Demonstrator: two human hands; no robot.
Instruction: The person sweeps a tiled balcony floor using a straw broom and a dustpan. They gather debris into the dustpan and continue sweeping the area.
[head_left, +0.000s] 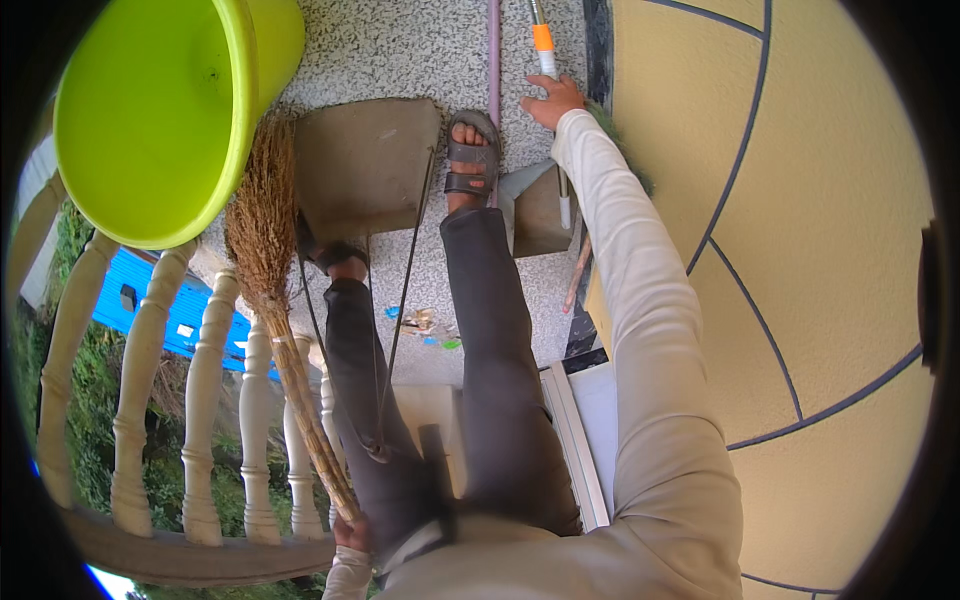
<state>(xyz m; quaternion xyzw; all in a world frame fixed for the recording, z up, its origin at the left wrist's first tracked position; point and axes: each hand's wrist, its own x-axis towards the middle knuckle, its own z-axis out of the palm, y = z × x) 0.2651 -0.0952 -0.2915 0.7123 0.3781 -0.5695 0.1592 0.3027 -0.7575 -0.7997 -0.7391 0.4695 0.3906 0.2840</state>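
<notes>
My left hand (352, 534) is closed around the cane handle of a straw broom (262, 210), low in the view. The broom's bristles point up beside a large lime-green bucket (150, 127). My right hand (556, 99) reaches along the wall with its fingers spread over a pole with an orange and white collar (543, 37). Part of that pole is hidden by the hand; its white end shows by a small metal dustpan (544, 214). A larger brown dustpan (367, 169) with long thin handle rods lies in front of my feet.
A pink pole (494, 60) runs past my sandalled foot (472, 154). Small scraps of litter (420, 321) lie on the speckled floor (375, 45). A baluster railing (199, 435) bounds the left, and a yellow wall (810, 225) the right. Greenery shows beyond the railing.
</notes>
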